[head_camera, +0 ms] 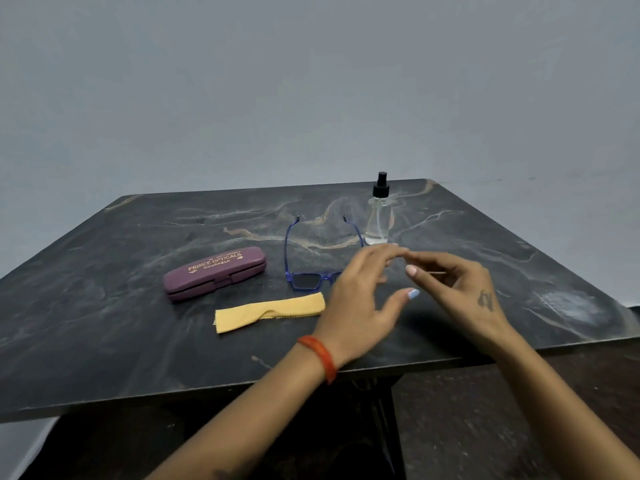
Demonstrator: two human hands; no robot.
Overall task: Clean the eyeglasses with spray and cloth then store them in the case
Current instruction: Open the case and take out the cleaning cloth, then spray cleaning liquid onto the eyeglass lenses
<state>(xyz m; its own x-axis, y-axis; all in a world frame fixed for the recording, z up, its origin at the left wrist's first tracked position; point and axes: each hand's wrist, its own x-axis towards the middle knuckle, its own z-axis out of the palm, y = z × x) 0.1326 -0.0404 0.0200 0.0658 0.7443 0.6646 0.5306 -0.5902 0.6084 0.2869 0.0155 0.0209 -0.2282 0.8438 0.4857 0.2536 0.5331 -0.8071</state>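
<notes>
Eyeglasses (313, 268) are sitting on the bench (104, 341) with temples unfolded and lenses facing me, partly hidden behind my left hand (356, 306); nothing is being held yet. I am hovering both hands above the bench, the left hand's fingers (384, 254) relaxed and apart, the right hand (464, 289) loosely curled with nothing in it, fingertips of the two nearly meeting. The spray bottle (380, 216) is standing upright just beyond my fingers, the yellow cloth (270, 311) is lying flat to the left of my left wrist, and the closed purple case (214, 273) is lying further left. I judge that I am starting by picking up the frame, so I am planning to pinch it at the bridge or a temple, keeping my fingers off the lenses, while my right hand goes to the bottle.
</notes>
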